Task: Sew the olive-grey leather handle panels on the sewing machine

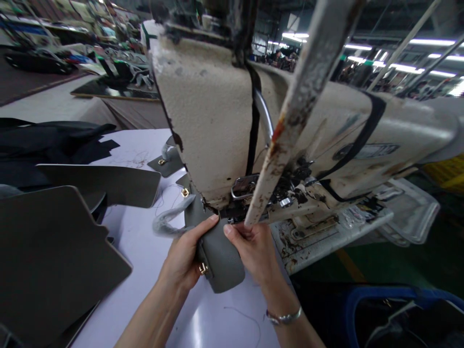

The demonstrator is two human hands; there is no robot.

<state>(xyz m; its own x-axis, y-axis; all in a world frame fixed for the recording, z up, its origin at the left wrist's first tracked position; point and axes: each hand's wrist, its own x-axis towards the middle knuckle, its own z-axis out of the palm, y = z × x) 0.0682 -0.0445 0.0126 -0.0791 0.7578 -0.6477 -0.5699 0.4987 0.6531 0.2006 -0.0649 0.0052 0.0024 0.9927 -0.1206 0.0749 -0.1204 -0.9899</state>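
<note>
Grey panel [226,266], matte, round-cornered, bears gold hardware [203,268]; grip of left hand [183,256] and right hand [258,251] holds it.

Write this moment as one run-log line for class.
left hand: holds grey piece, left side | right hand: thumb on its right side | grey piece: far end at sewing machine | gold clasp: by left hand

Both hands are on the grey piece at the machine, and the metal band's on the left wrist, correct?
No: the head view shows the metal band on the right wrist. The left hand and right hand are on the grey piece.
</note>
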